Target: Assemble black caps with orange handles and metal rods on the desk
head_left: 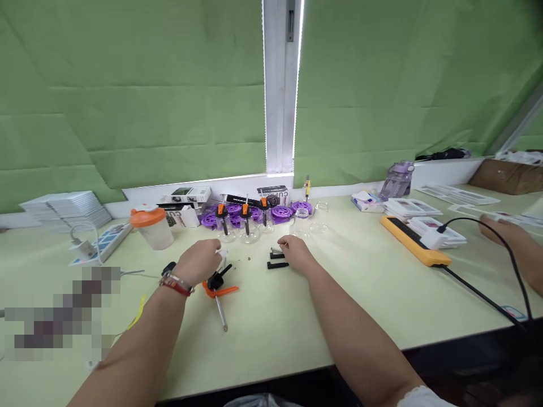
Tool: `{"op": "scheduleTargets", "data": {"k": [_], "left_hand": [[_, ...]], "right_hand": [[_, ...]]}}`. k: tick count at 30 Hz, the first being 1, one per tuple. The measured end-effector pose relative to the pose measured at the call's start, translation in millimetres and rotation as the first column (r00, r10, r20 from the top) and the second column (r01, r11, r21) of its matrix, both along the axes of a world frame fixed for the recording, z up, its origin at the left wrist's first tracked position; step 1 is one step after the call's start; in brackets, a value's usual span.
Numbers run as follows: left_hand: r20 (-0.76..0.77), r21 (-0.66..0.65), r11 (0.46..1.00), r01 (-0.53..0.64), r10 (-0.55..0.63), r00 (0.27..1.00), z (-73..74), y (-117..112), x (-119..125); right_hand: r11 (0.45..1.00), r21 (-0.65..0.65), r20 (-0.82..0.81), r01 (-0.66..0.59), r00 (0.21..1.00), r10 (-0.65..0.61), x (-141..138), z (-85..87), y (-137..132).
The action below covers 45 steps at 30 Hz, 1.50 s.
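Left hand (199, 262): fingers pinched on a small white piece (223, 254), just above an orange-and-black tool (216, 281) lying on the table (288, 333). Right hand (298, 254): at a coil spring (275, 250) and black pieces (277, 264); fingertips partly hidden, so whether they grip the spring cannot be told. Parts lie close by the hands, judged placed for short reach. Containers: glass vessels (250, 235) behind, three bearing orange-and-black fittings (245, 211); an orange-lidded shaker cup (159, 233), closed, stands left.
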State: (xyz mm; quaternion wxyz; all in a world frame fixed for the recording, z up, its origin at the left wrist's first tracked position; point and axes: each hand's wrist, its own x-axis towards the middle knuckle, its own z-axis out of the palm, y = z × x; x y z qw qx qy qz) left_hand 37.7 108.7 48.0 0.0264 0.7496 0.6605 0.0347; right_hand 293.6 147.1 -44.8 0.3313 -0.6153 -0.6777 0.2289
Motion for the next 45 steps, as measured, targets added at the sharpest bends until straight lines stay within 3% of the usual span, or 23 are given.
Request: {"op": "scheduleTargets", "data": {"k": [4, 8, 12, 18, 23, 25, 28, 34, 40, 45], "left_hand": [[-0.057, -0.108, 0.982, -0.156, 0.151, 0.987, -19.9, -31.8, -13.2], [-0.003, -0.153, 0.972, -0.178, 0.18, 0.984, -41.9, -37.2, -10.3], [0.044, -0.111, 0.981, -0.16, 0.166, 0.985, -50.1, -37.9, -9.4], [0.121, -0.048, 0.996, -0.08, 0.085, 0.989, -56.2, -43.5, -9.0], [0.252, 0.017, 1.0, -0.026, 0.021, 0.968, -65.4, -39.1, -14.5], [0.385, 0.017, 0.998, 0.055, -0.057, 0.921, -68.6, -36.5, -17.3], [0.576, 0.015, 0.975, 0.22, -0.188, 0.796, -70.3, -35.1, -17.6], [0.724, 0.076, 0.896, 0.437, -0.351, 0.594, -64.3, -39.6, -10.8], [0.778, 0.042, 0.847, 0.531, -0.361, 0.515, -61.0, -39.0, -19.0], [0.813, 0.023, 0.83, 0.557, -0.34, 0.472, -54.6, -36.1, -35.5]], "right_hand": [[0.994, 0.042, -0.011, -0.098, 0.995, 0.098, -24.4, 9.8, -16.7], [0.965, 0.063, -0.058, -0.255, 0.964, 0.259, -53.4, 10.2, -34.4], [0.931, 0.048, -0.171, -0.362, 0.915, 0.364, -76.1, 1.7, -44.4], [0.867, -0.149, -0.383, -0.475, 0.836, 0.392, -93.6, -13.2, -50.8], [0.817, -0.252, -0.532, -0.518, 0.779, 0.331, -93.3, -8.2, -55.9], [0.83, -0.243, -0.58, -0.502, 0.761, 0.29, -91.1, -5.3, -56.0], [0.858, -0.212, -0.662, -0.468, 0.715, 0.226, -90.1, -4.8, -54.6], [0.785, -0.244, -0.738, -0.57, 0.634, 0.231, -90.9, -8.9, -53.1], [0.787, -0.327, -0.711, -0.524, 0.685, 0.16, -84.7, -1.0, -53.3], [0.878, -0.257, -0.662, -0.404, 0.736, 0.144, -99.0, 8.6, -52.6]]}}
